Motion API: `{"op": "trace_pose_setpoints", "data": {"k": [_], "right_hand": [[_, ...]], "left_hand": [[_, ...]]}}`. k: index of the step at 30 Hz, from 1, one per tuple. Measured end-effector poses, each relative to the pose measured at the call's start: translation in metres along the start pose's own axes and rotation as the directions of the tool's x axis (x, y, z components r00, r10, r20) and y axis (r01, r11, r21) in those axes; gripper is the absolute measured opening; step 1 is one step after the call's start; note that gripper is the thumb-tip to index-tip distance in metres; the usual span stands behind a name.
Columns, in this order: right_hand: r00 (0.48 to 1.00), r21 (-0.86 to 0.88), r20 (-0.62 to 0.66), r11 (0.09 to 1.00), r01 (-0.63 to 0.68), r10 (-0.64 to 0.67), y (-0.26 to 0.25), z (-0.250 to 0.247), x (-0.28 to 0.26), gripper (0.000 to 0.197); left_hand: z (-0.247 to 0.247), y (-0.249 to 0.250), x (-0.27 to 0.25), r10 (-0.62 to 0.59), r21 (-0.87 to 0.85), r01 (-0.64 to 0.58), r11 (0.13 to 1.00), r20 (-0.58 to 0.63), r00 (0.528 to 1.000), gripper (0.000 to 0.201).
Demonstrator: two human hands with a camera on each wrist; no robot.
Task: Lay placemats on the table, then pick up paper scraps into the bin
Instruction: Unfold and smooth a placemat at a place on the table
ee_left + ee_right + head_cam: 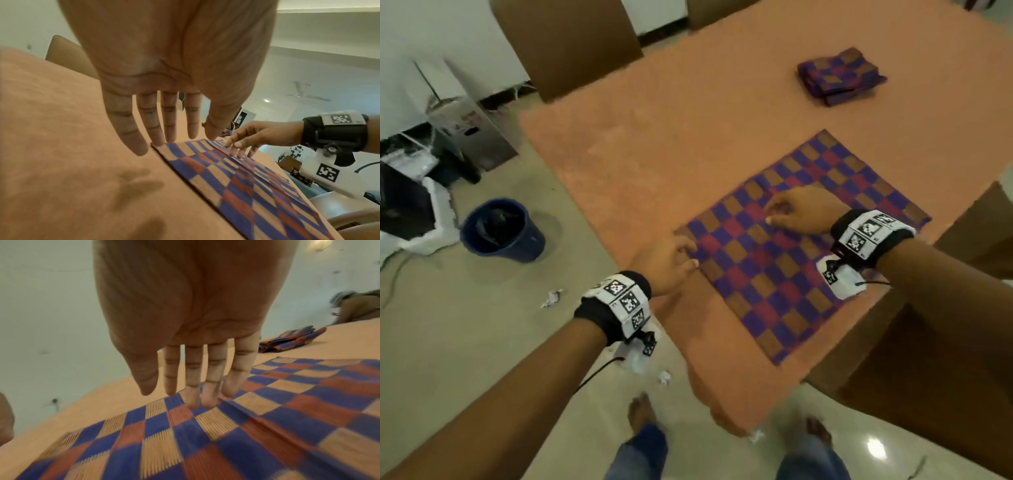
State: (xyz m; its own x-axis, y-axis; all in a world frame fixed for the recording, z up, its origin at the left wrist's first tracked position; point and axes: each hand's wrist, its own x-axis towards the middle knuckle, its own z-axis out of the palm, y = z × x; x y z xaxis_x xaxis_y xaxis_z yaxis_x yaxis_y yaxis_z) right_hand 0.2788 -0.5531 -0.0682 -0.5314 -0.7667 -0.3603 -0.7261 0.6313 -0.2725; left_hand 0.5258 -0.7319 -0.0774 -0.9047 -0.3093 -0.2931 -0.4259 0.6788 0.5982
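A blue, red and tan checked placemat lies spread flat on the orange table near its front corner. My left hand is at the mat's left corner, and in the left wrist view its straight fingers touch that corner's edge. My right hand rests on the middle of the mat, with straight fingertips pressing on the cloth beside a fold crease. A stack of folded placemats sits farther back on the table. Crumpled paper scraps lie on the floor.
A dark blue bin with a black liner stands on the floor left of the table. Boxes and white packing clutter the far left. Brown chairs stand at the table's far side, and another at the right.
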Motion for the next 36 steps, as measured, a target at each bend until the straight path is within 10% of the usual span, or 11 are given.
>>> {"op": "trace_pose_setpoints", "data": {"k": [10,26,36], "right_hand": [[0.964,0.326,-0.162,0.934,-0.147,0.208,-0.055,0.004,0.069,0.014],[0.737,0.278,-0.489,0.884,-0.376,0.467,0.119,-0.092,0.225,0.051],[0.830,0.045,-0.350,0.893,-0.448,0.434,0.193,-0.119,0.252,0.045]], "left_hand": [[-0.091,-0.057,0.083,0.032,0.272,-0.072,0.960,0.146,0.989,0.045],[-0.077,0.031,0.336,0.070,0.519,-0.265,0.813,0.365,0.928,0.102],[-0.065,0.030,0.349,0.019,0.525,-0.205,0.826,0.338,0.941,0.111]]}}
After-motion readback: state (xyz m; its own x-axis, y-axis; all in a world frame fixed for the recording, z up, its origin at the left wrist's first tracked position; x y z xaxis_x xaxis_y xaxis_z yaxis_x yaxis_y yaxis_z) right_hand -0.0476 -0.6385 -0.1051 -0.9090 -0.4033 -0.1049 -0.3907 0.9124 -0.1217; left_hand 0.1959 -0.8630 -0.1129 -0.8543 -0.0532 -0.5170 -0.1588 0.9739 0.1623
